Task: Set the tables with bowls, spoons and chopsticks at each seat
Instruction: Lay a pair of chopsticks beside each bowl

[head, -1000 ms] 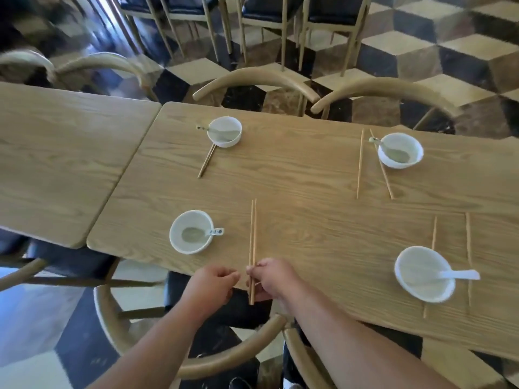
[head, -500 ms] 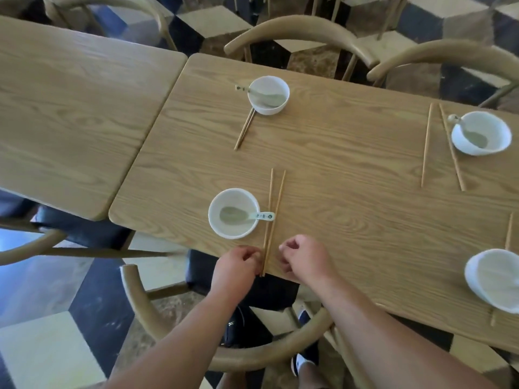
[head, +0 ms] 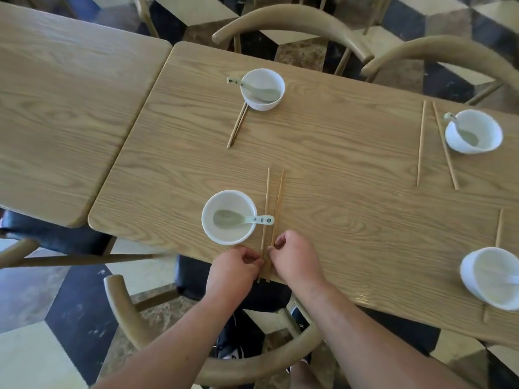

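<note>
A pair of wooden chopsticks (head: 271,209) lies on the wooden table (head: 337,169), just right of a white bowl (head: 229,217) with a pale spoon (head: 241,220) in it. Their near ends stick out over the table's front edge. My left hand (head: 233,272) pinches the left stick's near end, and my right hand (head: 297,258) pinches the right stick's. The two sticks spread slightly apart toward their far tips. The spoon's handle reaches over the left stick.
Three more white bowls hold spoons: far middle (head: 262,89), far right (head: 473,131), near right (head: 491,276), each with chopsticks beside it. A second table (head: 64,108) adjoins on the left. Curved wooden chairs (head: 295,21) ring the tables; one chair (head: 202,366) stands below my arms.
The chopsticks went from pressed together to slightly spread, and now sit close beside the bowl. My hands stay at their near ends. The camera has tilted down and shifted left.
</note>
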{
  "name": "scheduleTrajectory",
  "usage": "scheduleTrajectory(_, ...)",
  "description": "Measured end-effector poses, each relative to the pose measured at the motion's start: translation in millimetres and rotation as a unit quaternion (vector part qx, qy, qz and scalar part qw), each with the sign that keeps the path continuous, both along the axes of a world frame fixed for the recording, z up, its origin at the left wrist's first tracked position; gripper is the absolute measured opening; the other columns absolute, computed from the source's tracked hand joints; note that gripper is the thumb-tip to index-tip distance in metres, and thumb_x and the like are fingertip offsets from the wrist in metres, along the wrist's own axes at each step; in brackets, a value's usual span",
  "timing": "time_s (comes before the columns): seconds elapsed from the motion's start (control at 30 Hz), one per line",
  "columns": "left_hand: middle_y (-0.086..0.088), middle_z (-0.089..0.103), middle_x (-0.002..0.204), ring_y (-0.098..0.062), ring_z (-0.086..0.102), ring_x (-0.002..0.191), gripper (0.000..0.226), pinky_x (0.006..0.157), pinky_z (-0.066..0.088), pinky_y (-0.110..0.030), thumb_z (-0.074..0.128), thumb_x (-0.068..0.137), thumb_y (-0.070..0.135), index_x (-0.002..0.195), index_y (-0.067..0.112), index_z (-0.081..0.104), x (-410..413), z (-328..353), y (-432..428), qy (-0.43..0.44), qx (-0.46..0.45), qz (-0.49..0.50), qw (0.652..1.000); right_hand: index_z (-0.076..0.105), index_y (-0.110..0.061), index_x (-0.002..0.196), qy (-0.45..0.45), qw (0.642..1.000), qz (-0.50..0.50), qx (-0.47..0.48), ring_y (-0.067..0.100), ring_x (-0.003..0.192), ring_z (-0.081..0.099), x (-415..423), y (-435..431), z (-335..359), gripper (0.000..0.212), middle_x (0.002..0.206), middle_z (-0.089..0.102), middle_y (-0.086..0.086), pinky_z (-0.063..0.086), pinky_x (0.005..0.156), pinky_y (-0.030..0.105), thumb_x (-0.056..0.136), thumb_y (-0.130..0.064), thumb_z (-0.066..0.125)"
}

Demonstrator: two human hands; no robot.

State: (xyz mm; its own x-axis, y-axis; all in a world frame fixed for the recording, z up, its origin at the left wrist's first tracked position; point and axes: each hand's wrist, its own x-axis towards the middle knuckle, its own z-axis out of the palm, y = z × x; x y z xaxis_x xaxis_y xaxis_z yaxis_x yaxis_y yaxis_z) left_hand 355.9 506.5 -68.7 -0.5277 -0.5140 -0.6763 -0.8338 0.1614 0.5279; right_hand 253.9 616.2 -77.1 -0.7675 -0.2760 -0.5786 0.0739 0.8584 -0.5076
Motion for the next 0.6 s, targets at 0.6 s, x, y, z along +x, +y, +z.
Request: scheduleTrajectory(0.6, 0.016, 0.075, 0.080, -0.002, 0.069, 0.080, 0.007, 0.067, 0.049, -0.025, 0.073, 0.094, 0.033, 0.101, 0.032, 0.075, -4.0, 6.3, 10.2, -0.003, -0.035, -0.023, 0.999, 0.062, -0.022, 0.113, 0.056, 0.995, 0.035, 0.069, 0.014, 0.084, 0.066, -27.1, 33.8, 16.9, 0.020, 0.097, 0.066, -0.006, 0.045, 0.060, 0.027, 0.097, -0.028, 0.073)
